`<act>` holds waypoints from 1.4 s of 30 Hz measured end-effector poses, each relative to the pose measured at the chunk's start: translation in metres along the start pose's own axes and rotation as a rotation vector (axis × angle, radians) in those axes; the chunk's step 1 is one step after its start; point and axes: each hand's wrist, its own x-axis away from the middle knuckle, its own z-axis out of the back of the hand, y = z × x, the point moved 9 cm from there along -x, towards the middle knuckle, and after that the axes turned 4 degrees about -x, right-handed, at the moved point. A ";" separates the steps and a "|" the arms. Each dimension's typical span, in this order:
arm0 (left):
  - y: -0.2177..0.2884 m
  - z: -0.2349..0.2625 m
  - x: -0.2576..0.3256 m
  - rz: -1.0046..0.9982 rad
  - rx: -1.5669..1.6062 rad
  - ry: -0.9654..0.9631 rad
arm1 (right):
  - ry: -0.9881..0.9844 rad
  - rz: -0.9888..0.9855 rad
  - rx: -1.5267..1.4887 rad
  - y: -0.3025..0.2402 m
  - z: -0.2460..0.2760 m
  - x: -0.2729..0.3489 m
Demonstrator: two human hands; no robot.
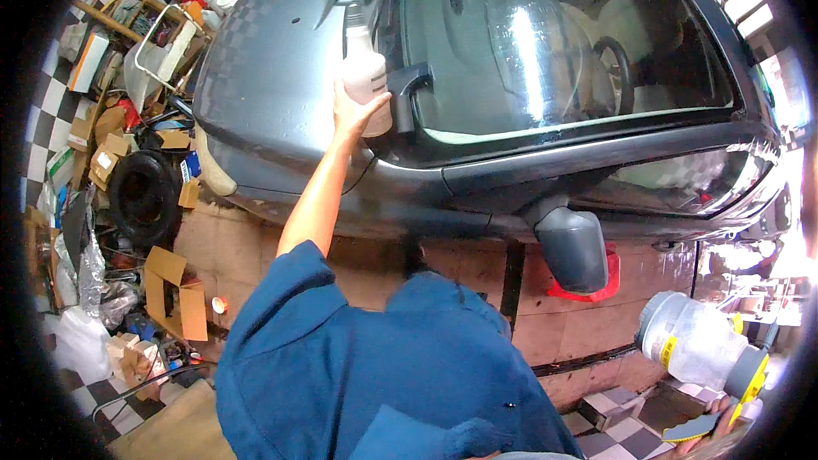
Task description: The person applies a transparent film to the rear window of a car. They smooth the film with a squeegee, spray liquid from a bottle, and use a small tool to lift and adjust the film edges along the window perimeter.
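Note:
My left hand point(348, 112) is closed around the body of a pale, translucent spray bottle point(365, 72) with a grey trigger head at its top. My arm reaches forward, and the bottle is over the rear edge of a dark grey car's hood point(281, 60), beside the lower corner of the windshield point(511, 51). Whether the bottle rests on the car cannot be made out. My right hand does not show. At the lower right, a bit of skin point(722, 430) appears beside a grey and yellow piece; whose it is, I cannot tell.
A side mirror point(573, 251) sticks out from the car near my right side, above a red container point(609, 277). A clear canister point(694, 341) with yellow parts stands at the right. Along the left lie a tyre point(145, 196), an open cardboard box point(181, 302) and plastic bags.

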 end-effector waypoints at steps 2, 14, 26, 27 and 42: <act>-0.016 0.010 0.011 0.043 0.046 0.044 | -0.048 -0.112 -0.062 0.012 -0.015 -0.003; -0.025 -0.038 -0.017 0.377 0.387 -0.503 | -0.280 -0.326 -1.279 -0.009 -0.086 0.021; 0.071 -0.078 0.043 0.036 -1.084 -0.588 | 0.023 0.093 -0.438 -0.031 -0.060 0.047; 0.072 -0.083 0.042 -0.010 -1.071 -0.569 | 0.018 0.223 -0.322 -0.038 -0.060 0.054; -0.029 -0.130 0.024 0.475 -0.393 -0.397 | 0.154 -0.708 -0.818 0.153 -0.077 0.069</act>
